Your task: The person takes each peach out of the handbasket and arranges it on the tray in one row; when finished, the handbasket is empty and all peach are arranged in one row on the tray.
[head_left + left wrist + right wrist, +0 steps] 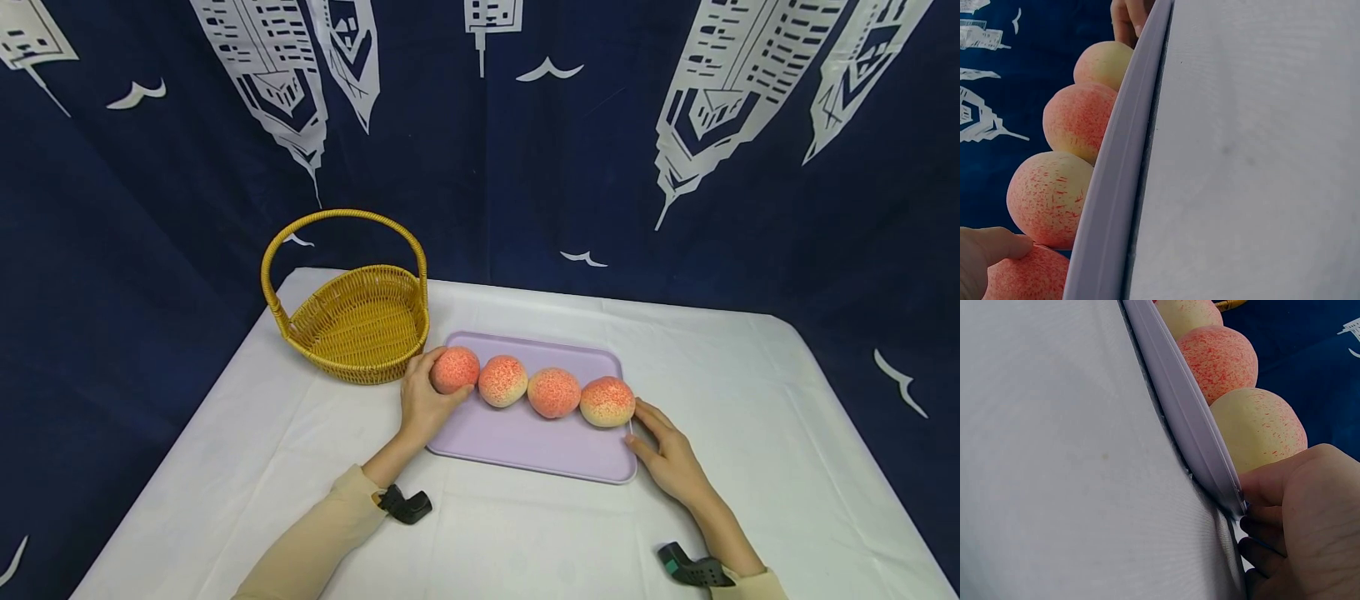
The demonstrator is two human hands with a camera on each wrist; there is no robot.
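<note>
Several red-and-yellow peaches stand in a row across a lilac tray (525,457). My left hand (426,404) grips the leftmost peach (456,369), thumb at its front and fingers round its far left side. In the left wrist view the thumb (997,245) presses on that peach's skin. At the other end, my right hand (671,458) rests at the tray's right edge beside the rightmost peach (607,402). Its thumb (1266,482) touches the tray rim in the right wrist view, and the other fingers lie past the edge, partly hidden. Two middle peaches (553,392) sit between them.
A yellow wicker basket (360,367) with a tall arched handle stands behind and left of the tray, close to my left hand. White cloth (525,533) covers the table. A dark blue curtain (487,183) with white prints hangs along the back.
</note>
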